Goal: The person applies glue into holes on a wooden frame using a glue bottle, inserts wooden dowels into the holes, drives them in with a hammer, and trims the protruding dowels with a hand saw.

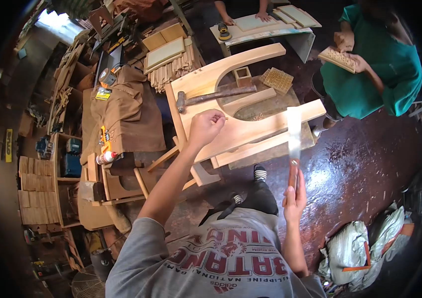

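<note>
My right hand is wrapped round the reddish-brown handle of a handsaw, its pale blade pointing away from me over one arm of a curved wooden frame. The blade is bright with glare. My left hand is closed in a pinch above the frame's near left part. A tiny light-coloured bit shows at its fingertips, too small to name. Just beyond that hand, a hammer lies across the frame, its head to the left. A small open wooden box and a block of small pegs or holes sit past the hammer.
A person in a green top holds a wooden block and a perforated board at right. Another person's hands rest on a panel at the far bench, beside a sander. A brown cloth lies left; white sacks stand lower right.
</note>
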Available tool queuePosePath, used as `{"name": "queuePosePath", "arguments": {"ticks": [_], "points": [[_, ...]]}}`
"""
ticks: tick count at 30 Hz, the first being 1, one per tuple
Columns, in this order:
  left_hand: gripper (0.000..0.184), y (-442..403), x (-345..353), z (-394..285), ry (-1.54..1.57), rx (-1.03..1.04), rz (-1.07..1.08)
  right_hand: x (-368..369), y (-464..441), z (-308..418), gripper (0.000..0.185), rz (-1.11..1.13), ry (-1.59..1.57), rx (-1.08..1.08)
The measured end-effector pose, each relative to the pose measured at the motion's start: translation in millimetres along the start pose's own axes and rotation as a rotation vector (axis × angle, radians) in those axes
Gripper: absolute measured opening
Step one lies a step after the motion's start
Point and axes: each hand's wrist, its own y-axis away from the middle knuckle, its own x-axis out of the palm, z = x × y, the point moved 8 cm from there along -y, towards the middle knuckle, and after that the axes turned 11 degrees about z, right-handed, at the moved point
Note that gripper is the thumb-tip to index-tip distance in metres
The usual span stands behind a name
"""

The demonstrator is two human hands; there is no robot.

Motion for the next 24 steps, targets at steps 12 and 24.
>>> {"name": "queuePosePath", "arguments": {"ticks": [12,24], "points": [[0.014,-140.6,143.7,16.3,-0.669,-0.207,0.501,-112.6,-91.3,103.5,0.056,-0.175,0.619,-0.358],[0.021,-118.0,1.2,18.3,-0.282,-0.273,-0.235,85.0,-420.2,150.7,0.058,0.829,0.221,0.056]]}}
